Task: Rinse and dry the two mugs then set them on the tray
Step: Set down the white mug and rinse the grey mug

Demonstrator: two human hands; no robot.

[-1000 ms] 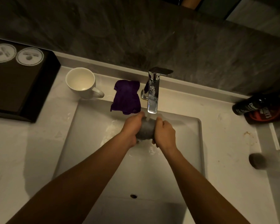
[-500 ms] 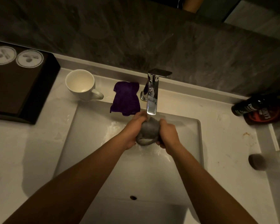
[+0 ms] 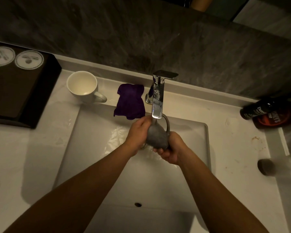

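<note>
Both my hands hold a grey mug [image 3: 157, 136] over the white sink [image 3: 94, 132], right under the chrome faucet [image 3: 157, 98] with water running onto it. My left hand [image 3: 139, 132] grips its left side and my right hand [image 3: 170, 147] curls round its lower right side; the handle arcs up toward the spout. A white mug [image 3: 84, 87] stands upright on the counter to the back left. A purple cloth [image 3: 130, 100] lies at the sink's back edge. The black tray [image 3: 18, 84] sits at the far left.
Two round white coasters [image 3: 15, 58] lie on the tray's far end. Dark bottles [image 3: 269, 111] lie on the counter at the right. A small dark round object [image 3: 266, 166] sits near the right edge. A dark stone wall rises behind the faucet.
The grey mug has been turned and lowered a little under the water; its handle now shows at the top right. My right hand has slid down toward the mug's lower end.
</note>
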